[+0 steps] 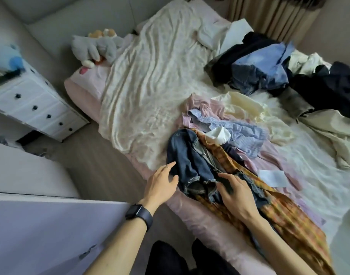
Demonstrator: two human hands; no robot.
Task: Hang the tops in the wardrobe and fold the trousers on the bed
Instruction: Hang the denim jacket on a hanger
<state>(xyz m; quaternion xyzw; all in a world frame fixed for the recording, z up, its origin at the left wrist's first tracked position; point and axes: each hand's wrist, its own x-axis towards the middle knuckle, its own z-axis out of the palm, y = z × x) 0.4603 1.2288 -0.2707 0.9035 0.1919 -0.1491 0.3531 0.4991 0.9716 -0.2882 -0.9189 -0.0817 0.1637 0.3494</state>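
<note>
1. Jeans, dark blue with frayed hems, lie crumpled at the near edge of the bed, on top of an orange plaid garment.
2. The person's left hand is at the jeans' left side. Its fingers are straight and spread, with the index tip and thumb touching the denim and gripping nothing. A dark watch is on that wrist.
3. The right hand rests on the frayed hem end of the jeans, fingers spread and only lightly bent, pressing down on the cloth rather than closing round it.
4. Just beyond the jeans, toward the middle of the bed, a blue-striped shirt lies over a pink top, with a cream top beside them.
5. A white slip of paper lies on the bed just right of the plaid garment.
6. At the bed's far right side sits a heap of dark and blue clothes, and beige trousers lie close by along the right edge.
7. A wrinkled cream blanket covers the left half of the bed.
8. A grey plush toy lies at the bed's far left corner.
9. White drawers with dark knobs stand on the floor left of the bed.
</note>
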